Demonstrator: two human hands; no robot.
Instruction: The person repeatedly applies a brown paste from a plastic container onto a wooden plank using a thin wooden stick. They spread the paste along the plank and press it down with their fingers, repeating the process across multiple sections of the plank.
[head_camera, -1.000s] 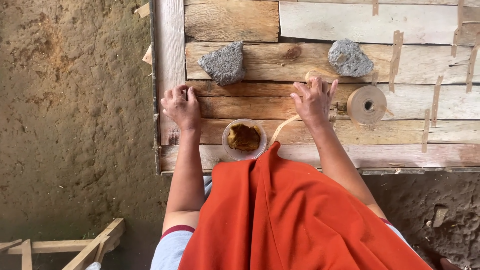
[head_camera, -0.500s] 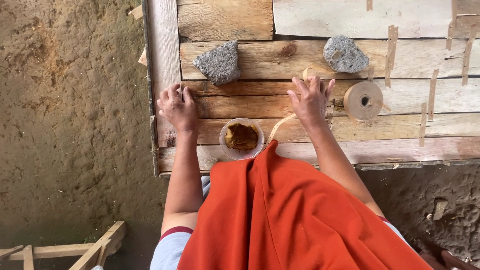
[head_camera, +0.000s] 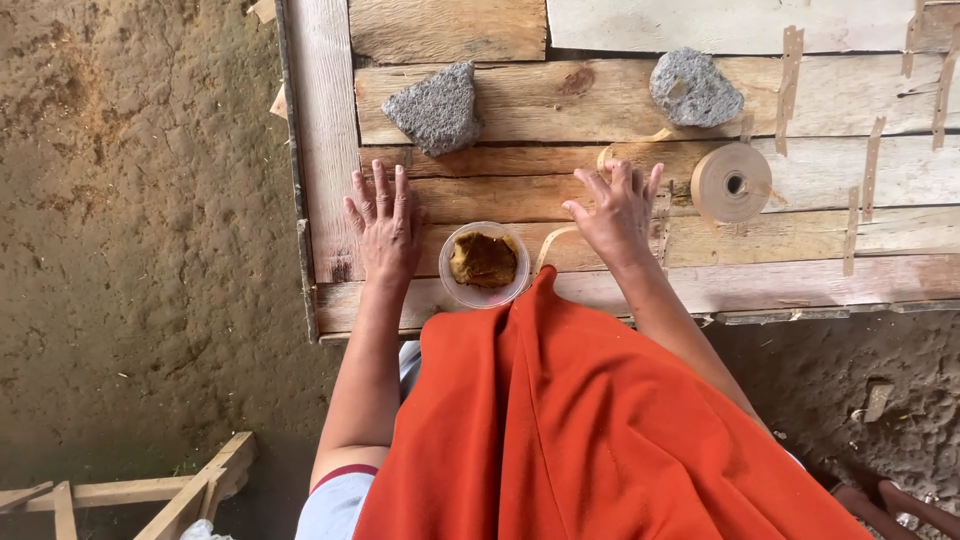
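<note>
As both hands lie on the boards (head_camera: 480, 30), neither grips anything: the left hand (head_camera: 385, 225) is pressed flat with fingers together on a dark plank, and the right hand (head_camera: 618, 212) rests with fingers spread wide over a thin tan strip (head_camera: 556, 240). Count: two hands, two grey stones, one tape roll, one cup. Stone one (head_camera: 436, 108) sits above the left hand; stone two (head_camera: 694, 88) sits above and right of the right hand, well apart from the first. The roll (head_camera: 731, 183) lies just right of the right hand, hole facing up. The cup (head_camera: 485, 264), clear plastic with a brown lump inside, stands between the two wrists near the front edge. Several short tape pieces (head_camera: 792, 60) stick upright on the right-side planks. The strip passes under the right palm, so whether it joins the roll cannot be told. An orange cloth (head_camera: 590, 430) hides the lap and the panel's near edge. A wood frame (head_camera: 150, 490) is cut off at the lower left.
</note>
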